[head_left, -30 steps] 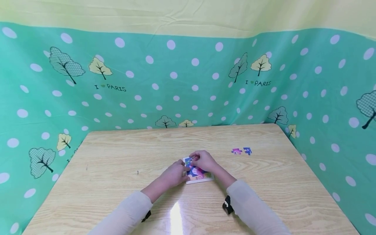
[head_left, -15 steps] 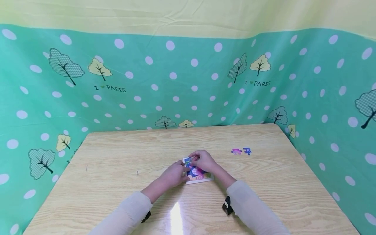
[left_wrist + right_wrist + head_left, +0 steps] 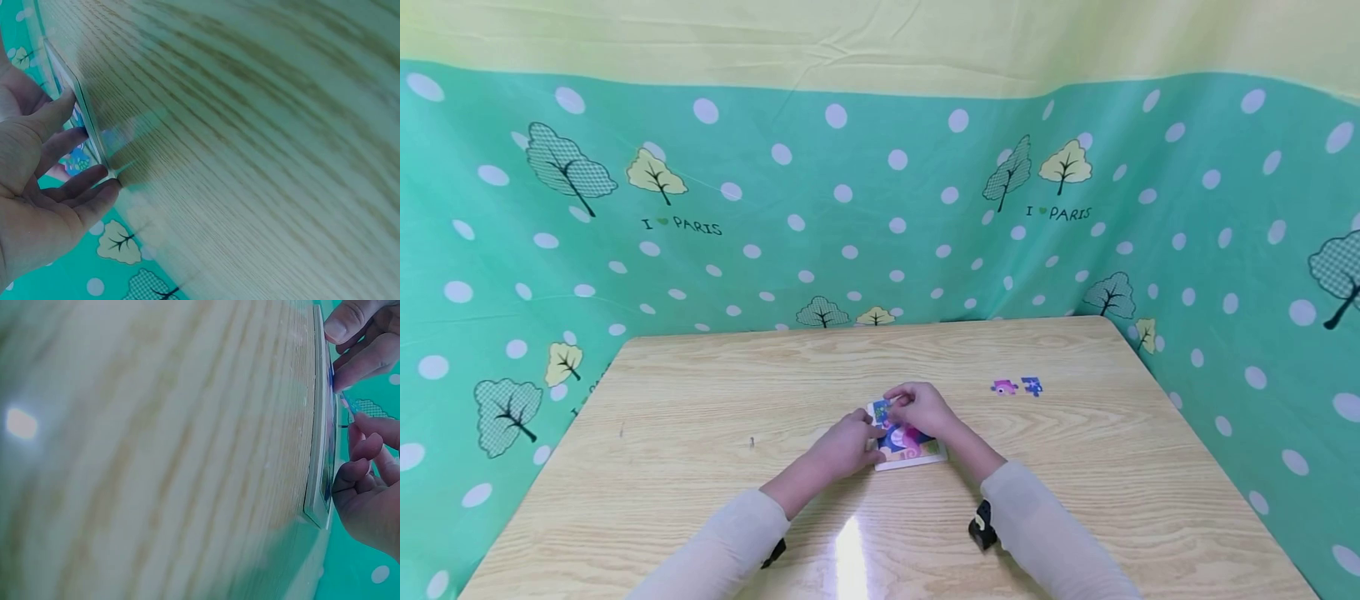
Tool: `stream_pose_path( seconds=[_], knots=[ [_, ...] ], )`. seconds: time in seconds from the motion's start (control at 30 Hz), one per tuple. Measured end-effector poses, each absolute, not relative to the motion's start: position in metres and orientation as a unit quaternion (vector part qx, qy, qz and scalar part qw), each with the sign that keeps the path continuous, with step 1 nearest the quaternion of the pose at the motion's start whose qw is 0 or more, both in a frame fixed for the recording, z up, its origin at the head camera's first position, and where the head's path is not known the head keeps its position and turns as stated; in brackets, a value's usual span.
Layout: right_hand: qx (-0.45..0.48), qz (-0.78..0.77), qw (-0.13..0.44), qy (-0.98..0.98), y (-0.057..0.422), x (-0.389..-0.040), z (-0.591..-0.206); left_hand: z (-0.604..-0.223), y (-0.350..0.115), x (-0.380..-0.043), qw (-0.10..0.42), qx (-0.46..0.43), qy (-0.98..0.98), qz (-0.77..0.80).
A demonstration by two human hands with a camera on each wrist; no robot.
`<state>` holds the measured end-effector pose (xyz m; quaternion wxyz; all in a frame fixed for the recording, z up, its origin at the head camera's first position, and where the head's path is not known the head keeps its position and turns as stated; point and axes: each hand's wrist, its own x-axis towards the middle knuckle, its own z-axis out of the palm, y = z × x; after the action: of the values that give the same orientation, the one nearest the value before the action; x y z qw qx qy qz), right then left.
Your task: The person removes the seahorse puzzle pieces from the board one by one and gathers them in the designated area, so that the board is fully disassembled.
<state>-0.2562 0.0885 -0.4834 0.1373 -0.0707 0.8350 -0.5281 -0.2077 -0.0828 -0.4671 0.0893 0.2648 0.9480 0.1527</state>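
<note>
A jigsaw puzzle board (image 3: 912, 451) with a white frame and a pink, blue and tan picture lies at mid-table. My left hand (image 3: 846, 445) rests along its left side, thumb and index finger pressing on it, as the left wrist view shows; other fingertips are at the frame's edge. Over the board's upper part, my right hand (image 3: 922, 412) pinches a small puzzle piece (image 3: 349, 405) between thumb and fingers. In the right wrist view that piece is tilted close above the board, near the left hand's index finger. The right hand hides part of the picture.
Two loose puzzle pieces, a pink one (image 3: 1003, 387) with an eye and a blue one (image 3: 1032, 385) with a star shape, lie to the right on the wooden table (image 3: 700, 392). A green dotted curtain (image 3: 745, 167) hangs behind and beside the table.
My right hand has shifted very slightly at the board's upper part, showing a little more of the blue and green corner. My left hand and the loose pieces have stayed put.
</note>
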Motion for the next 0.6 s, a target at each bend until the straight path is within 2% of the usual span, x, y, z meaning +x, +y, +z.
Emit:
stream_pose_path(
  seconds=[0.6],
  knots=[
    [-0.034,-0.530,0.133,0.837,0.0947,-0.2567,-0.4763,-0.4658,-0.0835,-0.2063,0.085,0.269,0.947,0.151]
  ],
)
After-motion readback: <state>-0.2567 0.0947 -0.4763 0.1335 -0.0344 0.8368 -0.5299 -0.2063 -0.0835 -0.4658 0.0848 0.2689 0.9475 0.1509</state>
